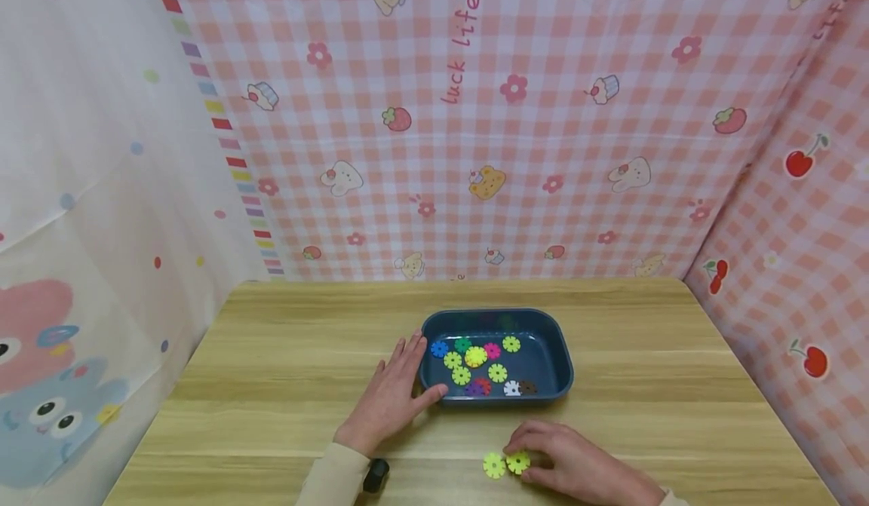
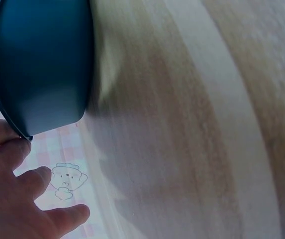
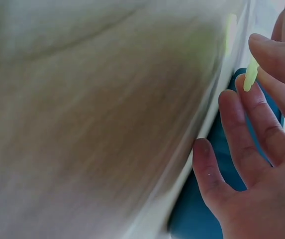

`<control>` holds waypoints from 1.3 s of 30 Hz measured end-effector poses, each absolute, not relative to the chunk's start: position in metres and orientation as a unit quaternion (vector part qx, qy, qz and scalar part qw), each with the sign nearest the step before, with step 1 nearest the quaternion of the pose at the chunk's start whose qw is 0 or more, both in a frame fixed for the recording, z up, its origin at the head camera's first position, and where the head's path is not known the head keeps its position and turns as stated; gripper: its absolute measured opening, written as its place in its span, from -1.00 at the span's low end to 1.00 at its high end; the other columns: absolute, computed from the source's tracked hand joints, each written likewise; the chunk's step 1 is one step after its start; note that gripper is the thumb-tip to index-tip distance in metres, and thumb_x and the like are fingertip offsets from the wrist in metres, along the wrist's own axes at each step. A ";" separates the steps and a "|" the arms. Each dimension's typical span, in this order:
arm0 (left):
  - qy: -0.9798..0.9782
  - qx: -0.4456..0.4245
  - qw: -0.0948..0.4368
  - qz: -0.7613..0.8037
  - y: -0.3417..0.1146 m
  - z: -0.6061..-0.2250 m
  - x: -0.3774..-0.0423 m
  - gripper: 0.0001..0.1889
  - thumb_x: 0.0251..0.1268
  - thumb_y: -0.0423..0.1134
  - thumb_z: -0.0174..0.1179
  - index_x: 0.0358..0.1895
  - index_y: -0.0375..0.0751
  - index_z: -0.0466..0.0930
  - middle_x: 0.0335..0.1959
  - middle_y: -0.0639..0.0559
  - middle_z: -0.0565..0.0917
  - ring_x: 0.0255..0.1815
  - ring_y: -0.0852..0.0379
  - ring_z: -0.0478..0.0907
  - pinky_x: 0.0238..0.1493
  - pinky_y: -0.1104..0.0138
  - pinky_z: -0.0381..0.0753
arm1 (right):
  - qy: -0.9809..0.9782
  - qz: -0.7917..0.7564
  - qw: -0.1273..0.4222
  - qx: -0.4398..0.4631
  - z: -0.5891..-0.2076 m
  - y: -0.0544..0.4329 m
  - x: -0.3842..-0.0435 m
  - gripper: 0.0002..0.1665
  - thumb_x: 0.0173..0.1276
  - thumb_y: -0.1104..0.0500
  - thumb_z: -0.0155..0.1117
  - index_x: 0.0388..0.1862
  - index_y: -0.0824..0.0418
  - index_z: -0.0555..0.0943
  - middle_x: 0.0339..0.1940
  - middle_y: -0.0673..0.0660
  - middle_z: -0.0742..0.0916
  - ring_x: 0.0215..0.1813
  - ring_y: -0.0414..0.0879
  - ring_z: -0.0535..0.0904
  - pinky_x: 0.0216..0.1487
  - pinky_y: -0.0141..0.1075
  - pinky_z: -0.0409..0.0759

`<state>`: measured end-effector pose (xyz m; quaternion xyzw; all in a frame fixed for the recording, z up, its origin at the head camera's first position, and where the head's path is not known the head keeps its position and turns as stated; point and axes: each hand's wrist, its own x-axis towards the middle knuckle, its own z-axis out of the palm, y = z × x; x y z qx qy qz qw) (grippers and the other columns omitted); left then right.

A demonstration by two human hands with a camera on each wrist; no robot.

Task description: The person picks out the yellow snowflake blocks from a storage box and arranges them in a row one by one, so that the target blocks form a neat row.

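A dark blue tray point(image 1: 562, 385) holds several small notched plastic discs in various colours, among them a bright yellow one point(image 1: 476, 356) and a blue one point(image 1: 440, 349). My left hand point(image 1: 392, 400) rests at the tray's left end, fingers extended along the rim and thumb at the front corner; in the left wrist view, fingertips touch the rim point(image 2: 7, 112). In front of the tray, my right hand point(image 1: 562, 457) pinches a yellow-green snowflake disc point(image 1: 518, 462) between thumb and fingers. Just left of it, another yellow-green disc point(image 1: 494, 465) lies on the table.
The wooden table point(image 1: 285, 385) carries the tray near its middle. A pink checked cloth point(image 1: 489, 136) hangs behind the far edge, with more printed cloth at the left and right. A black band point(image 1: 376, 476) sits at my left wrist.
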<state>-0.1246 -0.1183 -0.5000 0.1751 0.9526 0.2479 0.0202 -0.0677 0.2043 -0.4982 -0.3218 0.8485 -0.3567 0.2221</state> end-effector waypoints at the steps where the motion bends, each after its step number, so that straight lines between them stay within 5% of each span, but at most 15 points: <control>1: 0.953 0.175 0.020 0.247 -0.118 -0.500 -0.125 -0.05 0.47 0.33 0.10 0.68 -0.18 0.02 0.71 -0.06 0.01 0.69 -0.21 -0.07 0.53 -0.32 0.08 | 0.848 -0.357 0.228 -0.317 -0.498 0.205 -0.068 -0.70 0.51 -0.07 0.34 0.16 -0.16 0.71 0.10 -0.29 0.62 0.03 -0.35 0.52 0.14 -0.37 0.63; 39: 0.951 0.171 0.020 0.255 -0.117 -0.501 -0.124 -0.05 0.47 0.33 0.11 0.68 -0.19 0.03 0.71 -0.06 0.01 0.69 -0.20 -0.07 0.54 -0.32 0.07 | 0.860 -0.322 0.201 -0.341 -0.506 0.205 -0.073 -0.71 0.45 -0.05 0.41 0.12 -0.20 0.70 0.08 -0.30 0.65 0.01 -0.36 0.50 0.14 -0.32 0.63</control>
